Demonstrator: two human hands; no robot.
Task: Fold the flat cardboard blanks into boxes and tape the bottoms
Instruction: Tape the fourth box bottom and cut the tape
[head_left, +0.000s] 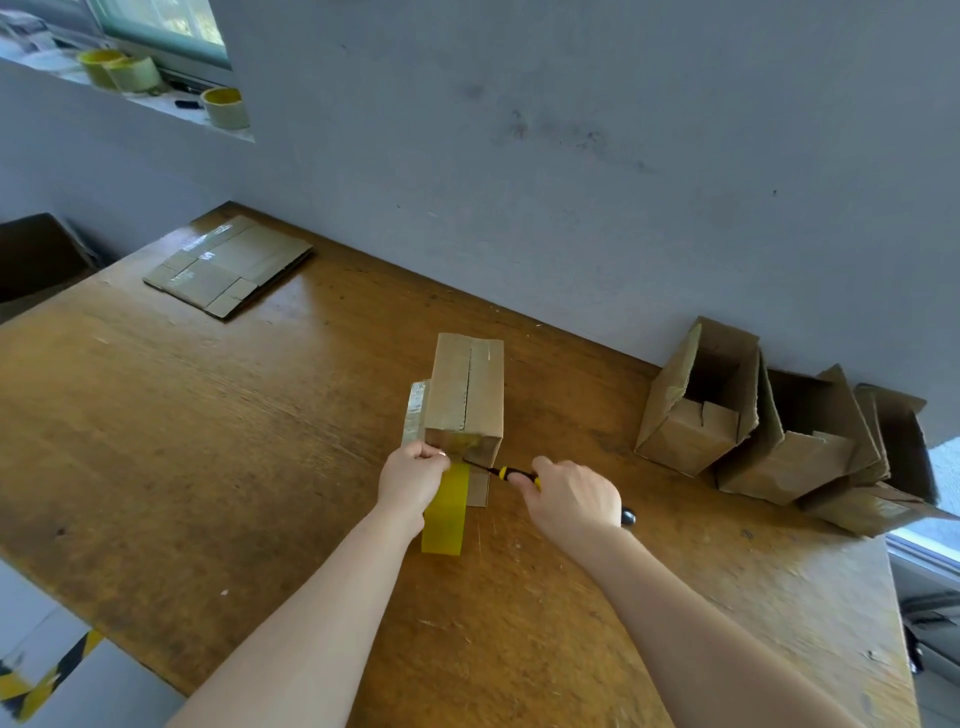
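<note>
A folded cardboard box (466, 395) stands bottom-up at the middle of the wooden table (208, 441), its bottom flaps closed with a seam showing. My left hand (413, 475) grips a yellow tape roll (445, 512) at the box's near lower corner, where tape runs onto the box. My right hand (571, 496) holds a black-and-yellow utility knife (501, 473), its blade reaching the tape just below the box edge. A stack of flat cardboard blanks (228, 265) lies at the table's far left.
Three finished boxes (774, 421) lean against the grey wall at the right. Spare tape rolls (224, 106) sit on the window ledge at upper left. A dark box (36, 260) stands beyond the table's left edge.
</note>
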